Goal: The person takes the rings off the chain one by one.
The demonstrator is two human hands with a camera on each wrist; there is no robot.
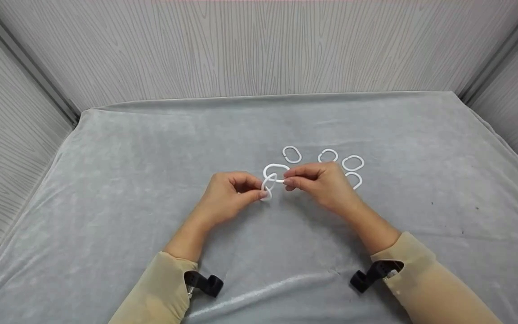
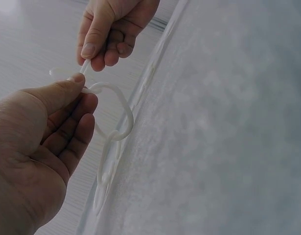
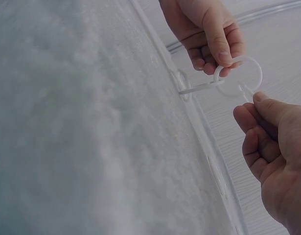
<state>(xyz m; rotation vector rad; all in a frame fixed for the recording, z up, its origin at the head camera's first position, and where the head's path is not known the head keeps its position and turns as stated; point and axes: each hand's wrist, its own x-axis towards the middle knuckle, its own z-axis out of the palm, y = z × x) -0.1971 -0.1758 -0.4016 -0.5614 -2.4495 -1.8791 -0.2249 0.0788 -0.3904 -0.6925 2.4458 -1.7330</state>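
Observation:
My left hand pinches a white oval plastic ring between thumb and fingers. Between the thumb and fingertips of my right hand is another white oval ring, with the left hand's ring crossing it. Its gap appears near the right fingertips in the right wrist view, partly covered. From the left hand's ring hangs a linked ring, and one more ring seems to dangle beyond it. Both hands are above the cloth, close together.
Loose white rings lie just beyond and beside my right hand: one ring, a second, a third, and another partly behind the hand. A grey cloth covers the table; wood-patterned panels enclose it.

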